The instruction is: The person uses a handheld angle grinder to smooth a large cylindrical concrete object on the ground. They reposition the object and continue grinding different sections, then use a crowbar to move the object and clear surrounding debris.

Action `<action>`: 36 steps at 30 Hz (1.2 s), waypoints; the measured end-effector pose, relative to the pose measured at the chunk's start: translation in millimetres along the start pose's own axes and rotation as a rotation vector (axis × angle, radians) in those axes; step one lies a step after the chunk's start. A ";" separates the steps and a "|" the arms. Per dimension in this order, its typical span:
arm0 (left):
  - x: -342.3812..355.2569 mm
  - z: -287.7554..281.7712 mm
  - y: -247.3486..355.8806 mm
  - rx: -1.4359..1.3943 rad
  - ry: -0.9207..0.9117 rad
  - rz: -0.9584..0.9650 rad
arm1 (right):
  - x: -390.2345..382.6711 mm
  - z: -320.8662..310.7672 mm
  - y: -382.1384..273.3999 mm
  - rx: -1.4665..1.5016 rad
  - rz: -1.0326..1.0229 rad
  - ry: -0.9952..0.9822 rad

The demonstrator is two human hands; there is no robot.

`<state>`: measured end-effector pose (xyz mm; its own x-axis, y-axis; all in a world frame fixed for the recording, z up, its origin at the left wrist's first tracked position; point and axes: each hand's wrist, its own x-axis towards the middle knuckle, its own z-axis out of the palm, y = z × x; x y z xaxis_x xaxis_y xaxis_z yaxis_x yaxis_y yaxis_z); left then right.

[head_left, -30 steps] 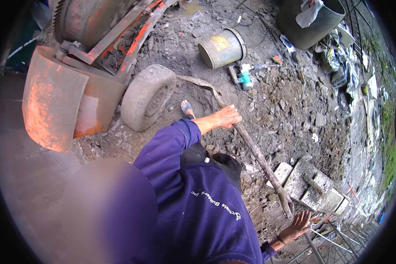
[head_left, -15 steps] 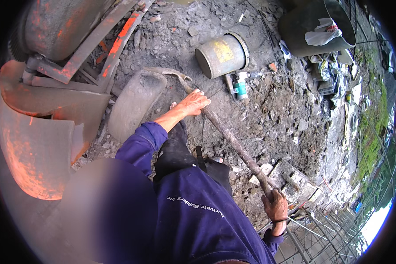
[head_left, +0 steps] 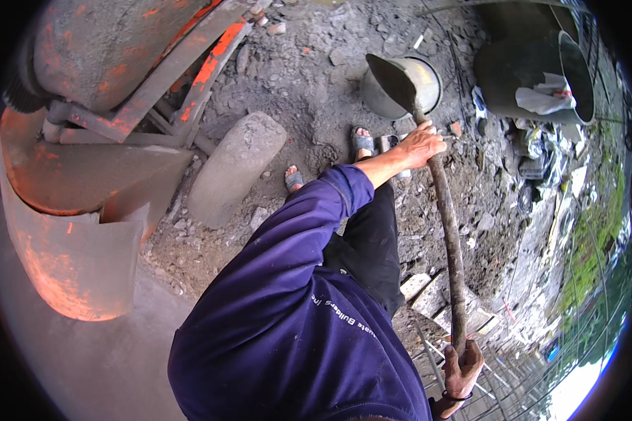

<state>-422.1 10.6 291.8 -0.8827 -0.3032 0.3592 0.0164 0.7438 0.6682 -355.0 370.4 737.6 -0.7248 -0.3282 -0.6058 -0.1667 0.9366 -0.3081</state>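
Note:
A shovel with a long, rough, stick-like shaft (head_left: 451,231) runs from the bucket down to the lower right. My left hand (head_left: 421,145) is closed round the shaft just below the dark metal blade (head_left: 392,83). Lower down, my right hand (head_left: 463,368) grips the shaft's end. The blade overlaps the left side of a grey bucket (head_left: 430,78) in the view; whether it touches the bucket, I cannot tell. Whatever lies on the blade is not clear. My left forearm partly covers a small metallic object (head_left: 387,143) on the ground near my sandalled foot (head_left: 362,140).
An orange-and-grey concrete mixer (head_left: 112,56) stands at the left above a curved metal piece (head_left: 70,266). A grey rounded slab (head_left: 237,168) lies beside it. A dark drum (head_left: 505,74) with white wrapping sits far right. Rebar mesh (head_left: 502,393) is at lower right, rubble all round.
The shovel blade has swung right, from beside the grey slab to the bucket. My left hand moved right and farther away with it; my right hand moved slightly right and nearer.

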 end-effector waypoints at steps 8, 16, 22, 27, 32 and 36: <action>-11.5 -29.4 -93.7 0.017 0.102 -0.409 | 153.4 -60.0 -103.7 -0.123 -0.185 -0.132; -73.4 -90.1 -151.7 0.028 0.245 -0.537 | 248.4 -65.4 -179.5 -0.066 -0.277 -0.338; -155.8 -134.7 -194.2 0.137 0.352 -0.693 | 270.1 10.8 -217.5 -0.276 -0.934 -0.184; -218.1 -175.0 -215.2 0.218 0.550 -0.852 | 301.8 80.9 -275.2 -0.261 -1.456 -0.035; -259.0 -207.0 -221.3 0.244 0.735 -1.016 | 317.1 168.3 -385.0 -0.310 -1.869 -0.138; -287.1 -202.0 -238.0 0.114 0.870 -1.019 | 295.4 295.1 -452.7 -0.396 -1.894 -0.311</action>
<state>-77.7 -199.7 161.3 0.1049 -0.9926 0.0608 -0.5403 -0.0055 0.8414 -296.4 -186.7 481.7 0.6537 -0.7414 0.1520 -0.6067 -0.6334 -0.4804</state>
